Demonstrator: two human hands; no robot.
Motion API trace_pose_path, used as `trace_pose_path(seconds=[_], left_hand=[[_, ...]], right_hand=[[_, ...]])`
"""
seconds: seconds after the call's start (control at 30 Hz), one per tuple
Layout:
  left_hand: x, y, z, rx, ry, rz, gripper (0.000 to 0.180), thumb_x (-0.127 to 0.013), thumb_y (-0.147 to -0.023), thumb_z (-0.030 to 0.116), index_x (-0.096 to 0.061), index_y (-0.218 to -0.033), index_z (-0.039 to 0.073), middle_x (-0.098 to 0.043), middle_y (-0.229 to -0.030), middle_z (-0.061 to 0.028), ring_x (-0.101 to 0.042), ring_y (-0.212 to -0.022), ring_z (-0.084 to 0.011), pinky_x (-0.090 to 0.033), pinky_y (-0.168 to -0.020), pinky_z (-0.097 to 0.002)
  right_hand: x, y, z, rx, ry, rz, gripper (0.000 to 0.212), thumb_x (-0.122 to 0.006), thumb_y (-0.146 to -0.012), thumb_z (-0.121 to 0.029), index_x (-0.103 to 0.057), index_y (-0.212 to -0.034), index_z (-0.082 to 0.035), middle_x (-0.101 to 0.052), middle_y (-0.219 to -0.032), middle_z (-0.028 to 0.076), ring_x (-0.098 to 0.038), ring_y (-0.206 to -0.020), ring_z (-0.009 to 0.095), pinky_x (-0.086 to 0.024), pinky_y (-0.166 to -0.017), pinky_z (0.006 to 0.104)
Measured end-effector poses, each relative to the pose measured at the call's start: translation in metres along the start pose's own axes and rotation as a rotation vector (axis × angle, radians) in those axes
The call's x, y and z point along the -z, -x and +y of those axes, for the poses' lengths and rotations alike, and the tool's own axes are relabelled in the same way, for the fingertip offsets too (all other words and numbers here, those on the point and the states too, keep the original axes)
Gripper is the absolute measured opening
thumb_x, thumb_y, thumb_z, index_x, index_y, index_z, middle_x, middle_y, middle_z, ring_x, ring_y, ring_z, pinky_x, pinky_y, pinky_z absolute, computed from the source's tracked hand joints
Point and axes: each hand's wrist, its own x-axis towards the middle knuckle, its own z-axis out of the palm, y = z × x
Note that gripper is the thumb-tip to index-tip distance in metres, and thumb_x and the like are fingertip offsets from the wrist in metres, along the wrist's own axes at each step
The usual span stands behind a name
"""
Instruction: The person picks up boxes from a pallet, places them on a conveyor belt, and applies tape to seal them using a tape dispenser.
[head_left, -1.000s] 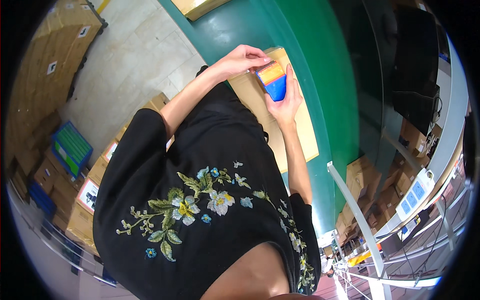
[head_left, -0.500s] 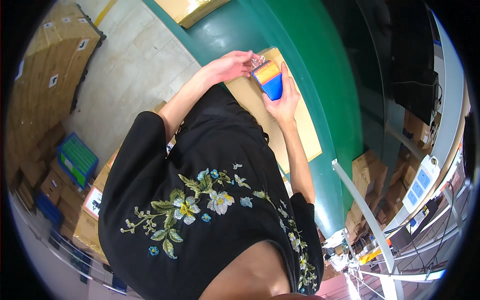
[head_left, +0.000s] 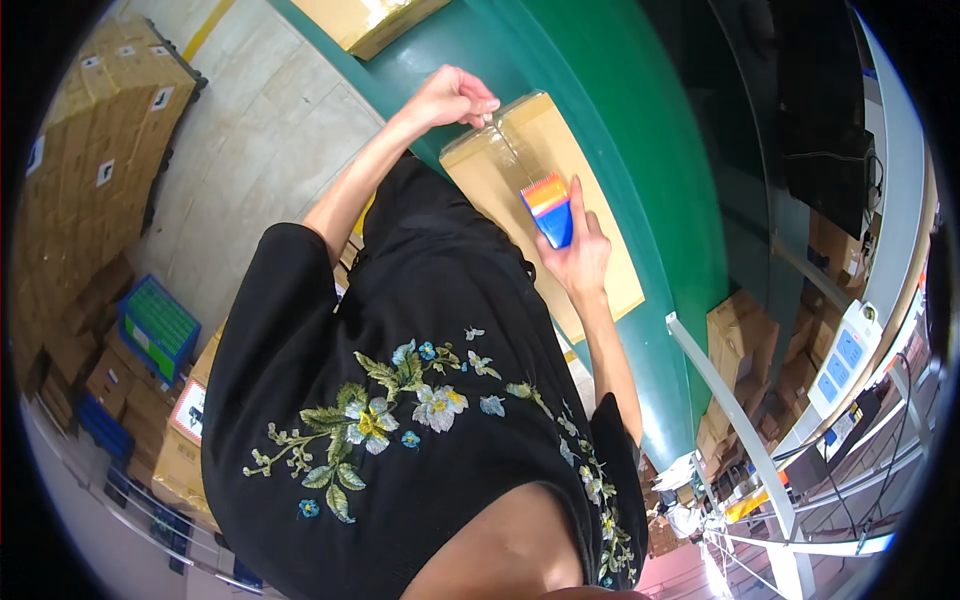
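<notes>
A brown cardboard box (head_left: 592, 232) lies on a green work surface in front of me. My right hand (head_left: 580, 250) grips a blue and orange tape dispenser (head_left: 549, 222) with a toothed edge, held over the box's middle. Clear packing tape (head_left: 513, 147) runs along the top from the box's far end toward the dispenser. At that far end is my left hand (head_left: 458, 98), its fingers closed in a pinch at the end of the tape. The fingertips partly hide what they pinch.
Another carton (head_left: 375, 22) stands farther along the green surface (head_left: 450, 60). Stacked cartons (head_left: 110, 120) and a blue-green crate (head_left: 157, 325) are on the left. On the right are a white power strip (head_left: 843, 360), a metal bar (head_left: 735, 420) and dangling cables.
My right hand has drawn the dispenser toward me and slightly right. My left hand has moved farther off and left, its fingers closing. A strip of tape now shows along the box top.
</notes>
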Motion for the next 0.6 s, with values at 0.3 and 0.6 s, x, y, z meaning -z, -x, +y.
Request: trace_pose_path(seconds=[0.3, 0.6], left_hand=[[-0.016, -0.008, -0.023, -0.084, 0.018, -0.143, 0.02, -0.06, -0.09, 0.015, -0.065, -0.092, -0.005, -0.067, -0.08, -0.0091, -0.064, -0.069, -0.0132, -0.052, -0.064, -0.025], [-0.012, 0.002, -0.006, -0.145, -0.321, 0.209, 0.021, -0.072, -0.078, 0.022, -0.07, -0.083, 0.002, -0.069, -0.068, -0.008, -0.065, -0.062, -0.0104, -0.049, -0.06, -0.025]], right_hand=[[-0.006, 0.009, 0.02, 0.001, 0.068, 0.092, 0.071, -0.072, -0.068, -0.038, -0.05, -0.13, -0.01, -0.056, -0.063, 0.01, -0.058, -0.049, 0.028, -0.049, -0.047, 0.0378], [-0.015, -0.006, 0.006, -0.065, -0.036, 0.172, 0.055, -0.072, -0.065, -0.034, -0.063, -0.114, -0.011, -0.061, -0.068, 0.01, -0.061, -0.058, 0.027, -0.051, -0.055, 0.0372]])
